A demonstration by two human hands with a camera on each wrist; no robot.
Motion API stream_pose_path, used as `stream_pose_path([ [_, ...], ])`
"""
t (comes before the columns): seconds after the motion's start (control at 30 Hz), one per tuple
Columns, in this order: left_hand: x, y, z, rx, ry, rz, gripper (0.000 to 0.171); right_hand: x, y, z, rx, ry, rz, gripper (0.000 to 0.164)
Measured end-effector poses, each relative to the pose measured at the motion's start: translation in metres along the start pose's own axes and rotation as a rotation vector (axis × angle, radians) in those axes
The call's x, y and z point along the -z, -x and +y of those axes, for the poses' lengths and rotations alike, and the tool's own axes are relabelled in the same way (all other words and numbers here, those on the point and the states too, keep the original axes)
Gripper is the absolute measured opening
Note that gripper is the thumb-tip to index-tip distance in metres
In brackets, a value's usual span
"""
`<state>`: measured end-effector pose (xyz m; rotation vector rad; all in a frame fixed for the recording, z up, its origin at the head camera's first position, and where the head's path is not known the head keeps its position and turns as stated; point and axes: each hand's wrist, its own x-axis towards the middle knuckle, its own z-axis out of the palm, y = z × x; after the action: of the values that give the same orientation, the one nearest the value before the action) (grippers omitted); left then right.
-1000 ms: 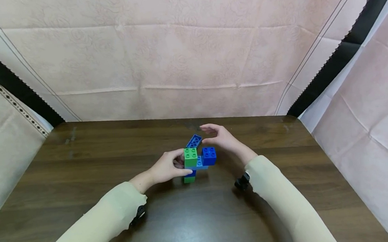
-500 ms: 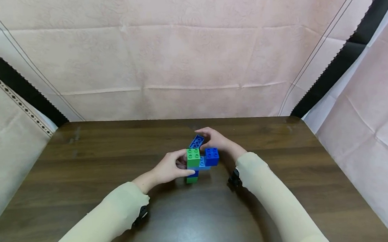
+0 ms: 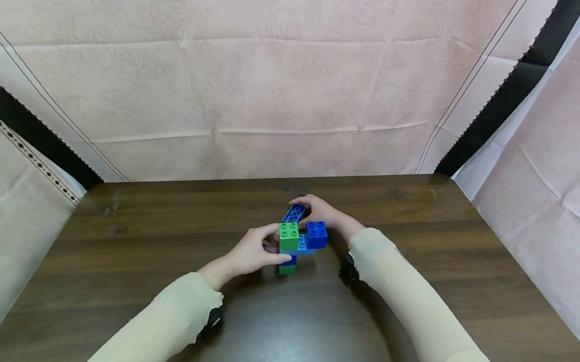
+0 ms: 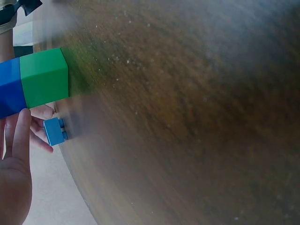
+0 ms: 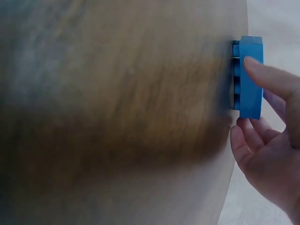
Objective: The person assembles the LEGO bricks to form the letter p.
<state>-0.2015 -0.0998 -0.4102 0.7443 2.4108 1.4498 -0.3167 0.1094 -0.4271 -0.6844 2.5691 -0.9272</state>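
My left hand (image 3: pixel 249 252) grips a built stack of toy building bricks, its thumb on the near side. A green brick (image 3: pixel 288 237) tops the stack beside a raised dark blue brick (image 3: pixel 317 235), both above a light blue brick (image 3: pixel 303 250). Lower down are a blue brick and a green brick (image 4: pixel 45 77), which stands just off or on the table; I cannot tell which. Behind the stack lies a loose blue brick (image 5: pixel 251 89), studs down, hollow side up. The right hand (image 3: pixel 323 214) pinches it between thumb and fingers.
The brown wooden table (image 3: pixel 169 226) extends around both hands. A pale cloth backdrop (image 3: pixel 282 89) hangs beyond its far edge, and more cloth (image 3: pixel 569 179) lines the sides. Black cameras are strapped at the wrists.
The right hand has come in leftward and taken hold of the loose blue brick between thumb and fingers. The left hand keeps its grip on the stack; the view has shifted slightly.
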Motion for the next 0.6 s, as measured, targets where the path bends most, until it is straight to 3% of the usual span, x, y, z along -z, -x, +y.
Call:
stream_pose_path([
  [0.2,0.000,0.000,0.000,0.004,0.004,-0.002,0.035,-0.002,-0.002,0.004,-0.038,-0.013,0.030,0.037],
  [0.6,0.001,0.000,0.001,0.014,-0.013,-0.008,0.037,0.011,0.012,0.010,-0.095,-0.245,0.126,0.037],
])
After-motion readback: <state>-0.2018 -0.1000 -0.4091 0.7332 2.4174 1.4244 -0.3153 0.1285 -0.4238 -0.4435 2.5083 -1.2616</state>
